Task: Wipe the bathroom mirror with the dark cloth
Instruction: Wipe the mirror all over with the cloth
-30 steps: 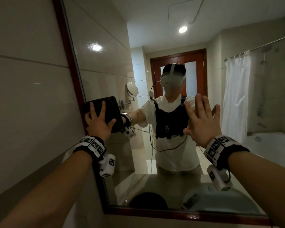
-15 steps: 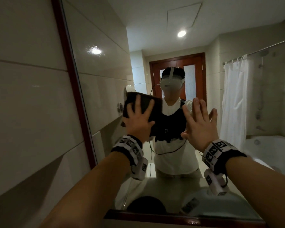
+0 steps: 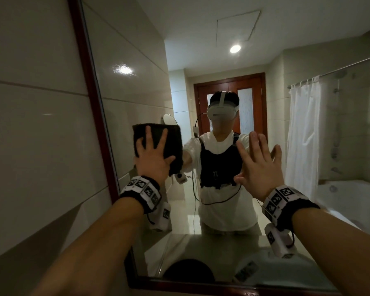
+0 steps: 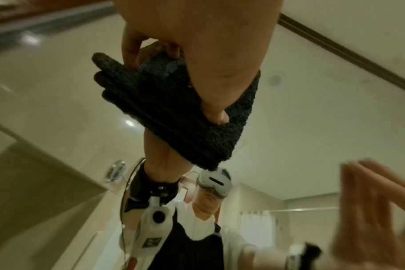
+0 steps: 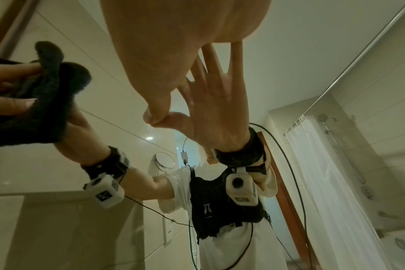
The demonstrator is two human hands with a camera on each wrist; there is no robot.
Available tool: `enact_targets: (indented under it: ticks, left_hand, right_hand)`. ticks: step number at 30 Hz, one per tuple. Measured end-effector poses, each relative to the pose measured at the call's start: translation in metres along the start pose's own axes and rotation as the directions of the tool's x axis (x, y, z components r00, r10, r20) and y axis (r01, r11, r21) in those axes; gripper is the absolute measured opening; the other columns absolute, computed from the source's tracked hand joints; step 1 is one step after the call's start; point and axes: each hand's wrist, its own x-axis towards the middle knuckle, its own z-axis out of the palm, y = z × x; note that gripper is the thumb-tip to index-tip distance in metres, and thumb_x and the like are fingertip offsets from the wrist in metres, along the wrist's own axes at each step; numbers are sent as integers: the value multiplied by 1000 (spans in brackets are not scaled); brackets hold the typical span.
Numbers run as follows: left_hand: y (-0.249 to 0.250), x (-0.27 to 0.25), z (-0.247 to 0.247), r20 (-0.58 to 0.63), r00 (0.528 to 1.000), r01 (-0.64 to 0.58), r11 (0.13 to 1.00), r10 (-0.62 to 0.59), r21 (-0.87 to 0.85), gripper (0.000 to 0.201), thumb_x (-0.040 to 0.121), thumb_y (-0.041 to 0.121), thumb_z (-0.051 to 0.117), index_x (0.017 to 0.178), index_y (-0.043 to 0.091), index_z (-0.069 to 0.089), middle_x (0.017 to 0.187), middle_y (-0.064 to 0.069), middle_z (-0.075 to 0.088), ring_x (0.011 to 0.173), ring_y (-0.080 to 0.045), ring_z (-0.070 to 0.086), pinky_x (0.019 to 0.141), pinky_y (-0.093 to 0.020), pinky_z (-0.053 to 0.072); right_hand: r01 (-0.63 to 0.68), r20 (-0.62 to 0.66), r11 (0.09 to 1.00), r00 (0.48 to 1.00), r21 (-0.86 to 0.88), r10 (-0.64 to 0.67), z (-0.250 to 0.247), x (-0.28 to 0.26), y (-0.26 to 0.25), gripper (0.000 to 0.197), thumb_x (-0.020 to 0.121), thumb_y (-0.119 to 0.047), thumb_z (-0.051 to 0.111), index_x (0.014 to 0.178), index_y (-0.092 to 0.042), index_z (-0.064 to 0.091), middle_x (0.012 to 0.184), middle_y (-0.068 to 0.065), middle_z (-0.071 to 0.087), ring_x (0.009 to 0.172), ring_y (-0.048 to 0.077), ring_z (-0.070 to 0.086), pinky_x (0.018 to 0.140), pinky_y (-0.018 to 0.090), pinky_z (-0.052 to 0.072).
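Note:
The dark cloth (image 3: 174, 144) lies flat on the mirror glass (image 3: 137, 67), a little right of the mirror's left frame edge. My left hand (image 3: 156, 150) presses it there with straight, spread fingers. The left wrist view shows the folded cloth (image 4: 173, 113) under my left hand (image 4: 192, 45), thumb on its edge. My right hand (image 3: 254, 163) rests flat on the glass to the right, fingers straight and together. In the right wrist view my right hand (image 5: 173, 54) meets its own reflection, and the cloth (image 5: 46, 102) is at the left.
A red-brown wooden frame (image 3: 90, 82) borders the mirror on the left and along the bottom (image 3: 222, 285). Glossy wall tiles (image 3: 30, 135) fill the left. The glass reflects a person, a door, a shower curtain and a bathtub. A dark round object (image 3: 188, 272) sits at the lower edge.
My left hand slid the cloth right from the frame edge to the middle, then back left and slightly up. My right hand stayed flat on the glass.

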Motion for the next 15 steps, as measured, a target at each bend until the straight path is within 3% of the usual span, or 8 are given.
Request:
enact_targets:
  ticks: [4, 8, 15]
  left_hand:
    - [-47, 12, -8, 28, 997, 77, 997, -76, -17, 85, 92, 53, 54, 149, 51, -8, 161, 5, -21, 145, -37, 5, 104, -58, 40]
    - [-72, 22, -19, 60, 990, 131, 991, -129, -33, 85, 92, 49, 56, 148, 53, -8, 161, 7, -20, 145, -35, 7, 101, -58, 43]
    - [-83, 33, -23, 70, 987, 149, 986, -144, -78, 86, 92, 45, 58, 150, 50, -5, 162, 2, -19, 143, -40, 9, 113, -48, 29]
  right_hand:
    - [-21, 7, 999, 1000, -25, 21, -8, -1, -9, 110, 74, -63, 69, 157, -28, 7, 163, 15, -12, 150, 38, -11, 116, 67, 7]
    - [-24, -106, 1000, 994, 2, 24, -33, 13, -20, 85, 77, -62, 66, 146, -26, 33, 157, 16, 21, 143, 40, 19, 113, 61, 25]
    - [33, -132, 999, 991, -8, -34, -74, 84, -46, 104, 72, -69, 67, 153, -34, 13, 163, 14, -4, 147, 46, -1, 114, 67, 12]
